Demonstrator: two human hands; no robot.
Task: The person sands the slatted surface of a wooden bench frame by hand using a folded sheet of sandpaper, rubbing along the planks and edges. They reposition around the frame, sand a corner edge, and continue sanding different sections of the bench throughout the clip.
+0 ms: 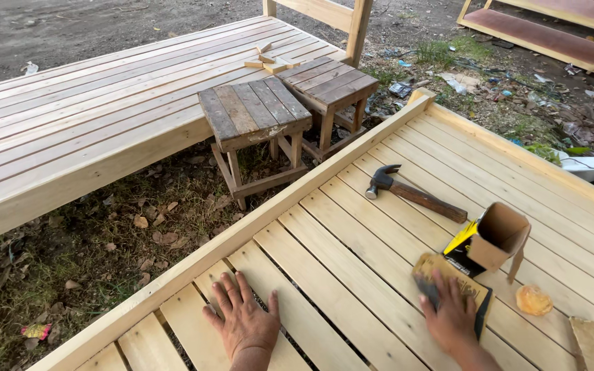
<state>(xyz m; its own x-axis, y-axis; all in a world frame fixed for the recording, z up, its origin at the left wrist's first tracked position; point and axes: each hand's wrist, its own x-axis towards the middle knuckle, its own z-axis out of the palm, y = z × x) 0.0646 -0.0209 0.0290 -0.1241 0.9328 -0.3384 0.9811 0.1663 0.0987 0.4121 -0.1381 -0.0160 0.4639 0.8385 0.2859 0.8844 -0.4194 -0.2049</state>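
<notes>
I count two hands of mine: my left hand point(244, 321) lies flat on the slats, my right hand point(452, 317) presses on one sanding block point(441, 271). Near it on the right sit one claw hammer point(412, 193), one open cardboard box point(500, 235), one round yellowish disc point(533, 300) and one flat wood scrap point(591, 343). Far left of the hammer stand two small wooden stools: the darker stool point(252, 110) and the paler stool point(329, 80). I see two slatted frames: the near frame point(352, 268) and the far frame point(97, 110).
</notes>
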